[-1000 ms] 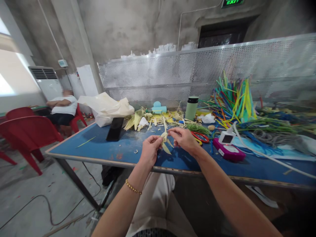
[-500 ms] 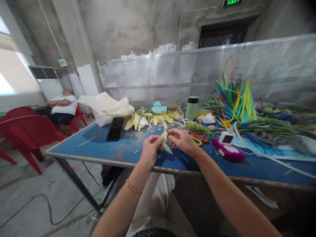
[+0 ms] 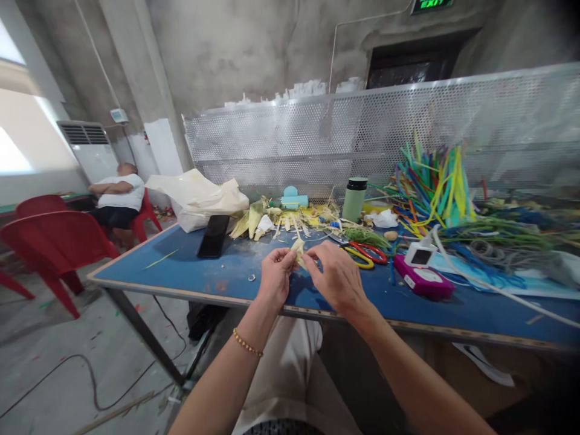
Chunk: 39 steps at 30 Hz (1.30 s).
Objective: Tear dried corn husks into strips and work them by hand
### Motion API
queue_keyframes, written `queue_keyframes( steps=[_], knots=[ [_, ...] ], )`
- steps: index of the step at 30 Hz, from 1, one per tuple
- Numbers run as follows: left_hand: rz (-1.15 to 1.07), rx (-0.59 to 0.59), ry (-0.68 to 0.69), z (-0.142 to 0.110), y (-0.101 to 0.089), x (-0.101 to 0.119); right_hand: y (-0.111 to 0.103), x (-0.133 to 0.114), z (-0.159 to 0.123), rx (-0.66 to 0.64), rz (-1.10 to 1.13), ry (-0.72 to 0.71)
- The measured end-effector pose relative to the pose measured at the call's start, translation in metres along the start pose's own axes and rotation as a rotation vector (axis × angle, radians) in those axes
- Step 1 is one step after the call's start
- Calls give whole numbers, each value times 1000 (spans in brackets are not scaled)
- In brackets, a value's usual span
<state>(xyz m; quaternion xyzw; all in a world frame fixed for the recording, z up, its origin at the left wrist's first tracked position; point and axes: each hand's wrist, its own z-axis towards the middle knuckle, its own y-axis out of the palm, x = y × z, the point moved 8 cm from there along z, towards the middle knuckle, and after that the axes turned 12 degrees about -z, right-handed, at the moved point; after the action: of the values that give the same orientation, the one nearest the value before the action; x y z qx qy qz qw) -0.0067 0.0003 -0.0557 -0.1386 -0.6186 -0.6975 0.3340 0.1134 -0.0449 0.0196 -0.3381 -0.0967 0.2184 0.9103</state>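
Both hands (image 3: 304, 275) pinching pale husk (image 3: 297, 249), green sign (image 3: 431, 5) (reads EXIT)

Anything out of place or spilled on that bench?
Pale scraps lie strewn along the back of the blue table, looking untidy; a thin green strip lies apart at the left. No clear damage visible.

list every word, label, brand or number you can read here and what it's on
"EXIT": green sign, cut by the top edge
Too small or blurred to read: marks on the purple box, white device and table's front edge
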Motion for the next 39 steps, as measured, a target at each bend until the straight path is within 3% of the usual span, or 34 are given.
queue_keyframes(
  steps=[5,9,21,29,39],
  knots=[
    [11,-18,-4,-1,3,1,27,10,4,-163,107,29],
    [22,-7,-26,-2,2,-1,35,18,3,-221,195,101],
    [8,-21,-6,-1,5,1,45,27,6,-193,455,236],
    [84,-88,-55,-5,13,-4,51,37,11,-206,467,267],
    [101,-47,-43,-4,8,-4,42,33,10,-201,346,221]
  ],
)
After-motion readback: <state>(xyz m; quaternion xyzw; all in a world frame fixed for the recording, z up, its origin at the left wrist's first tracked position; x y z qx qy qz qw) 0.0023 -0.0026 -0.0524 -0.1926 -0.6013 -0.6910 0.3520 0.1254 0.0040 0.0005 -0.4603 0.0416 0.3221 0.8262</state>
